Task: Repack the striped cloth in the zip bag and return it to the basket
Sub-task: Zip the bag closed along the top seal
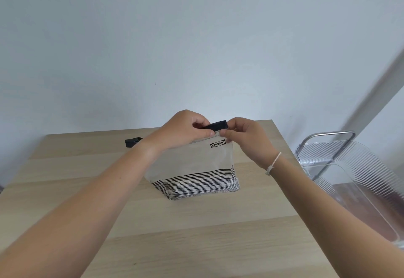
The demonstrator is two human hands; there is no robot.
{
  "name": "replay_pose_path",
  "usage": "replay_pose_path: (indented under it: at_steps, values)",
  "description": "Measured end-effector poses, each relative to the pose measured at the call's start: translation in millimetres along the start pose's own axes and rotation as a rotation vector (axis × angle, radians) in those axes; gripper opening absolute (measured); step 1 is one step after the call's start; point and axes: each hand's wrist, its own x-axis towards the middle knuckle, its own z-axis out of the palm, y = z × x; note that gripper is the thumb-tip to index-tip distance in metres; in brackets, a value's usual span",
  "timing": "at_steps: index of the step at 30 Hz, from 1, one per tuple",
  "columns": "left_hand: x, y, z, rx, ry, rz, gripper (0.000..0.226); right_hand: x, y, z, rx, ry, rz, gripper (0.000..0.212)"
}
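A clear zip bag (192, 162) with a black logo label stands upright in the middle of the wooden table (196, 234). Inside it, at the bottom, lies the folded cloth (196, 185) with thin black and white stripes. My left hand (183, 128) pinches the bag's top edge from the left. My right hand (244, 140) pinches the same edge from the right, beside a black strip (216, 126) that runs along the top. The clear ribbed basket (358, 179) with a metal handle sits to the right, off the table's edge.
A small black object (132, 142) lies on the table behind my left wrist. A plain pale wall stands behind the table. Bare tabletop lies in front of the bag and to its left.
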Motion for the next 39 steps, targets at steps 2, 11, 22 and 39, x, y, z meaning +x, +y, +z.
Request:
replay_pose_path:
  at_steps: [2,11,22,39]
  values:
    - [0,-1,1,0.012,0.018,0.006,0.014,1,0,1,-0.007,0.015,-0.009,0.034]
    - [0,-3,5,0.083,0.070,0.053,0.011,0,-4,2,0.023,-0.002,0.023,0.025]
    - [1,-14,-6,0.100,-0.046,-0.042,0.015,5,2,-8,-0.031,0.057,-0.005,0.026]
    - [2,-12,-6,0.113,-0.104,0.001,0.013,6,5,-13,0.031,0.049,0.036,0.020]
